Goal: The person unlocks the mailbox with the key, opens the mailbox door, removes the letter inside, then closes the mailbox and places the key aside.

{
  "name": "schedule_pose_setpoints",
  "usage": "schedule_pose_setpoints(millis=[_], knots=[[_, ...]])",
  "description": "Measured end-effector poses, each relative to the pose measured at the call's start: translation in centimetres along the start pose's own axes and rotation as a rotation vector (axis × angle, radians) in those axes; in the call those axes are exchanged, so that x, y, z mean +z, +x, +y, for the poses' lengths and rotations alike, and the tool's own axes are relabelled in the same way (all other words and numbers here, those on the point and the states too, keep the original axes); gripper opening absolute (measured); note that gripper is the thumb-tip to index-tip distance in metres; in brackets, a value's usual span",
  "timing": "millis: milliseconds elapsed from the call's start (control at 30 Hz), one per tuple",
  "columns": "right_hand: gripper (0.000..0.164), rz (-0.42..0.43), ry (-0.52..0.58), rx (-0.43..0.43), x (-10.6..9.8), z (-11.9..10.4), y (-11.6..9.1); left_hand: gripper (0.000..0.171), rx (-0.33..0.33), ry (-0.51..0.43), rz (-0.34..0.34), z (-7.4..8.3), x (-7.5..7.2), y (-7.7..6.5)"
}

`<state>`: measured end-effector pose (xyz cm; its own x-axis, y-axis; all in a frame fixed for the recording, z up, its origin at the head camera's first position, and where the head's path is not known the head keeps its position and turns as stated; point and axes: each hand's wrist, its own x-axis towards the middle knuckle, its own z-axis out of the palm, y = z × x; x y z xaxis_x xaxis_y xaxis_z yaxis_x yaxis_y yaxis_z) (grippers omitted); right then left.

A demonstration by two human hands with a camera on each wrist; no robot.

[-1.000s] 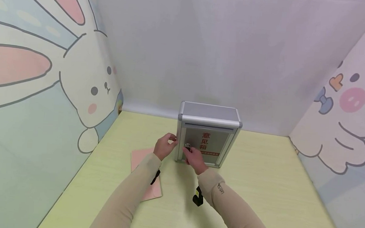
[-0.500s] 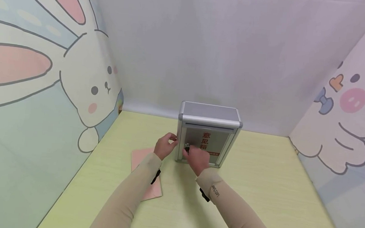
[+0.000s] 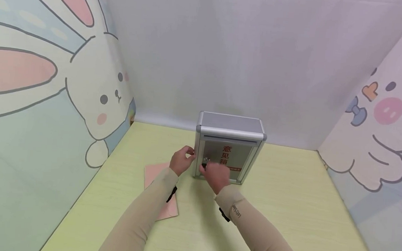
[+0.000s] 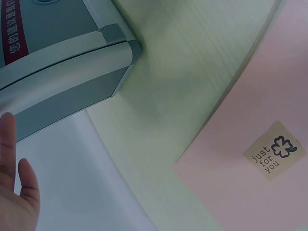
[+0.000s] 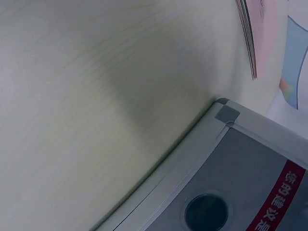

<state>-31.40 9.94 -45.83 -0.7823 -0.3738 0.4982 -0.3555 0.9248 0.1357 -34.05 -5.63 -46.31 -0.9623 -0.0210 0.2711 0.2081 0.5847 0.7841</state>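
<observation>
A grey metal suggestion box (image 3: pixel 232 123) with red characters stands upright on the table, its front towards me. A silver lock (image 3: pixel 206 160) sits on the left of its front. My right hand (image 3: pixel 217 175) pinches a small black-headed key (image 3: pixel 204 165) just below the lock; whether its tip is in the lock cannot be seen. My left hand (image 3: pixel 181 161) rests against the box's left side. In the left wrist view its fairly straight fingers (image 4: pixel 7 149) touch the box edge. The right wrist view shows the box front (image 5: pixel 240 159) but not the hand.
Pink envelopes (image 3: pixel 167 211), stacked, lie on the table left of the box, partly under my left forearm. One bears a "just for you" sticker (image 4: pixel 274 150). A pale cloth wall (image 3: pixel 225 58) rises behind; printed cartoon panels (image 3: pixel 97 89) flank the table (image 3: pixel 295 206).
Between the first and second frames my right hand turned, its back rolling upward. Since then the hand and the key have shifted slightly down and left from the lock. The left hand stays put.
</observation>
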Motion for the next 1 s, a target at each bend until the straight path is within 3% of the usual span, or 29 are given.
schedule_pose_setpoints(millis=[167,267,367,533,767,867,1000], knots=[[0.062,0.110,-0.037,-0.059,0.3,-0.4,-0.6,0.017,-0.012,0.000,0.002,0.2,0.0,-0.1],[0.062,0.109,-0.029,-0.065,0.5,-0.1,-1.1,0.017,-0.004,0.001,0.000,0.2,0.1,-0.1],[0.058,0.027,0.036,-0.056,1.4,0.6,-1.9,0.017,-0.004,-0.002,0.003,0.1,0.1,-0.1],[0.048,-0.183,0.134,-0.084,2.2,1.8,-3.3,0.017,-0.011,-0.012,0.009,0.1,0.1,-0.1],[0.045,-0.588,0.054,-0.109,2.7,2.9,-5.2,0.017,-0.013,-0.018,0.014,0.2,0.3,-0.1],[0.044,-0.643,0.019,-0.111,3.0,2.9,-5.8,0.017,-0.017,-0.018,0.014,0.2,0.3,-0.2],[0.045,-0.627,-0.015,-0.139,3.4,2.8,-6.5,0.016,-0.016,-0.015,0.013,0.3,0.3,-0.2]])
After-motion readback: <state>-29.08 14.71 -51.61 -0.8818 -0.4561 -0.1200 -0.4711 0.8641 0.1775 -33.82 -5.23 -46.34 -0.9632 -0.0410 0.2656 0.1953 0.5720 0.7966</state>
